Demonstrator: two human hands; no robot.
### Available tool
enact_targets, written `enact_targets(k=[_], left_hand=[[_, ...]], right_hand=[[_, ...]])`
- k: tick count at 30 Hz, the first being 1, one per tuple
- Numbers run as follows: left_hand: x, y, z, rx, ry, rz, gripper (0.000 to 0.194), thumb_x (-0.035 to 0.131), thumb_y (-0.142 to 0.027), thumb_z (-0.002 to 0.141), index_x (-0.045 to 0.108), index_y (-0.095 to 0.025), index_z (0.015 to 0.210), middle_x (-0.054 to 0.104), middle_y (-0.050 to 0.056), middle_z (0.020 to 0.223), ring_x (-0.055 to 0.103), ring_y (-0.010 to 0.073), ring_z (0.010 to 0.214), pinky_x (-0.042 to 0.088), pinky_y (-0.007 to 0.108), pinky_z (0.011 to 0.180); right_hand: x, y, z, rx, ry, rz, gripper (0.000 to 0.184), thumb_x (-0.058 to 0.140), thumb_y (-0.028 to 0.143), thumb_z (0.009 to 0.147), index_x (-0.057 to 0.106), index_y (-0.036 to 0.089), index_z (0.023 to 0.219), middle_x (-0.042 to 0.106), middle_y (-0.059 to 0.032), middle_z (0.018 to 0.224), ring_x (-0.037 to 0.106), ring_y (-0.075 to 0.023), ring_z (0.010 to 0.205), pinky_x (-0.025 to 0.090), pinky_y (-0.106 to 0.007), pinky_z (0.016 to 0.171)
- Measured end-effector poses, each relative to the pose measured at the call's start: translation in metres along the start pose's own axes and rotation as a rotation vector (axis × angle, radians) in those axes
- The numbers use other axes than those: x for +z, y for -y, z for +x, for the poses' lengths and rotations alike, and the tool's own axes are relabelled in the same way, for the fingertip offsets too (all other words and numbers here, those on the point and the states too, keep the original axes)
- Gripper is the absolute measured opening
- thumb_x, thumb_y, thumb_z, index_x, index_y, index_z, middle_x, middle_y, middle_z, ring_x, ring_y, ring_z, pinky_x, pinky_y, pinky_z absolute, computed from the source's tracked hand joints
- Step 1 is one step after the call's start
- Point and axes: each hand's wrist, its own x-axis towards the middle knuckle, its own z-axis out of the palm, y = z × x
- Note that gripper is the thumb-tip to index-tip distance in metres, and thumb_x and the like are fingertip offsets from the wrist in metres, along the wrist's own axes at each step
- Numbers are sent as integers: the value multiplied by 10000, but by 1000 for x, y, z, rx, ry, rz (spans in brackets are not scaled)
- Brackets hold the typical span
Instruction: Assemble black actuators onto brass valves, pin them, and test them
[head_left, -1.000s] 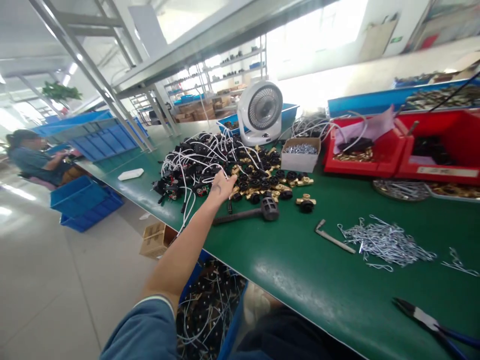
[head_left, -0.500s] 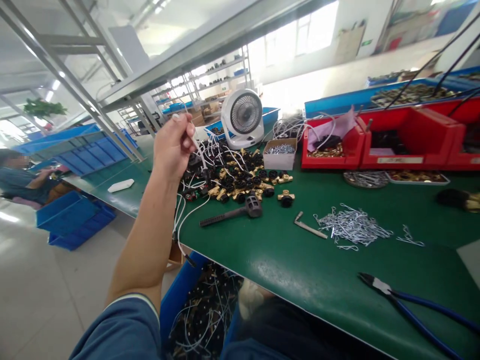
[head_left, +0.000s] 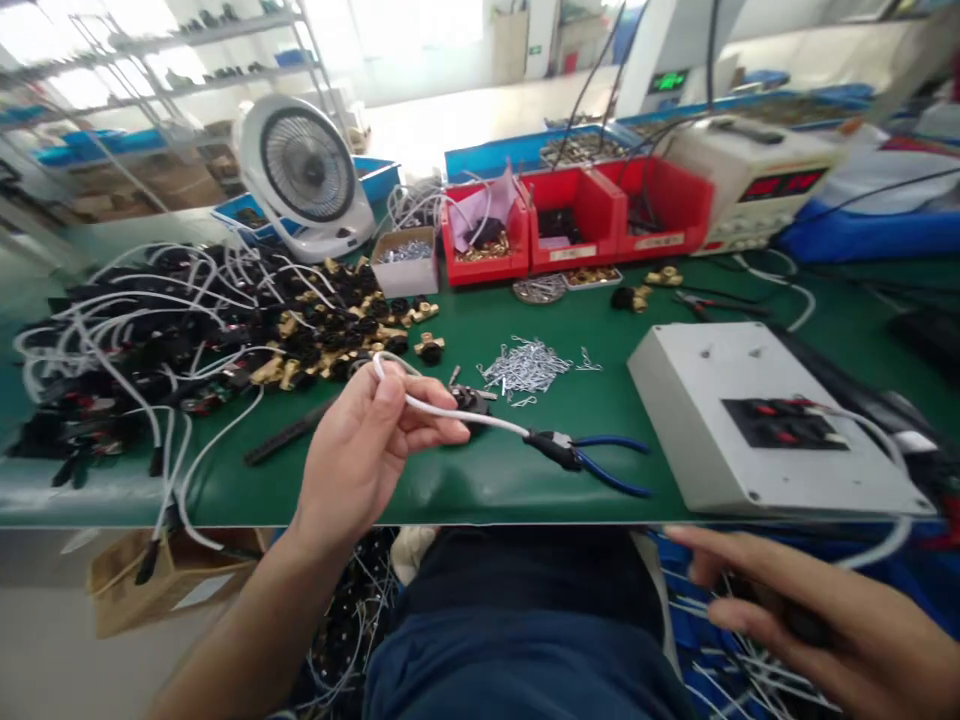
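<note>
- The left hand [head_left: 360,440], left of centre above the green worktop [head_left: 480,480], pinches a white cable [head_left: 491,419] between thumb and curled fingers;
- the cable loops over that hand, its free length running rightward and slightly nearer to a black end [head_left: 538,441], in line with blue-handled pliers [head_left: 611,441]; whether the two touch cannot be told;
- the right hand [head_left: 855,605], near right, stands well apart from the cable, fingers half-curled around a dark shape; whether it is gripped is unclear;
- beyond lie shiny bent-wire clips [head_left: 529,366]; right, a smooth, boxy grey case [head_left: 675,420]; left, smooth white leads [head_left: 112,330] and brass fittings [head_left: 429,342]
</note>
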Motion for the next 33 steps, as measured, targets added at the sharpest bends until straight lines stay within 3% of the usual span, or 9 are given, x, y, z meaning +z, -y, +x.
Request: enact_targets(k=[3, 6, 12, 15, 18, 21, 23, 28, 33], left_hand=[[19, 23, -22, -40, 38, -167, 270, 729, -417, 912, 565, -206, 876, 750, -41, 818, 752, 92, 652, 641, 166, 648], [30, 40, -39, -63, 68, -309, 184, 715, -360, 935, 614, -206, 922, 770, -37, 892, 779, 95, 728, 650, 165, 723], [23, 44, -52, -229, 227, -143, 150, 534, -337, 1039, 670, -289, 1001, 792, -63, 1010, 796, 93, 830, 634, 149, 802], [12, 30, -53, -149, 579, 315, 153, 538, -308, 1033, 689, -313, 1061, 806, -57, 927, 791, 97, 779, 617, 113, 728], [10, 14, -53, 240, 896, 537, 109, 630, -304, 978, 687, -329, 1069, 792, -65, 852, 766, 107, 748, 617, 142, 707], [25, 9, -51, 682, 658, 710, 104, 671, -332, 955, 675, -299, 1054, 774, -12, 1046, 728, 169, 1020, 613, 262, 914], [40, 16, -47, 803, 446, 933, 158, 686, -295, 948, 676, -224, 1088, 752, 52, 1151, 703, 203, 1090, 594, 307, 947], [66, 44, -39, 742, 430, 1047, 262, 492, -293, 1048, 689, -127, 1095, 754, 42, 831, 713, 159, 699, 553, 263, 610], [61, 49, -44, 648, 334, 1031, 222, 496, -259, 1049, 681, -139, 1029, 755, 44, 896, 713, 152, 802, 556, 251, 731]], right_hand=[[-20, 33, 14, -18, -27, 119, 610, 628, 678, 871, 680, 295, 1343, 793, -60, 997, 757, -192, 796, 624, -252, 712], [-24, 55, 23, -71, -53, 187, 687, 728, 565, 855, 575, 253, 1447, 786, -48, 1012, 639, -103, 578, 547, -200, 539], [-16, 65, 32, -107, -210, 66, 162, 683, 222, 924, 727, 201, 1079, 747, 12, 817, 592, -61, 563, 461, -160, 519], [-13, 65, 35, -138, -238, 21, 114, 674, 183, 924, 697, 185, 1035, 716, 20, 784, 614, -70, 604, 493, -159, 584], [-10, 66, 35, -206, -258, -41, 115, 644, 170, 947, 660, 171, 1061, 717, 1, 847, 669, -80, 722, 522, -152, 708], [-5, 67, 35, -279, -264, -86, 126, 630, 175, 963, 627, 159, 1088, 724, -19, 911, 685, -79, 800, 518, -142, 773], [-2, 68, 34, -317, -248, -94, 132, 627, 176, 967, 611, 160, 1097, 723, -17, 921, 684, -75, 812, 514, -139, 785], [-2, 67, 33, -271, -235, -59, 307, 670, 308, 954, 567, 143, 1191, 659, -16, 889, 647, -88, 745, 532, -154, 686], [-9, 66, 31, -302, -242, -71, 230, 537, 177, 1007, 599, 159, 1227, 669, -59, 1014, 667, -101, 886, 565, -171, 814]])
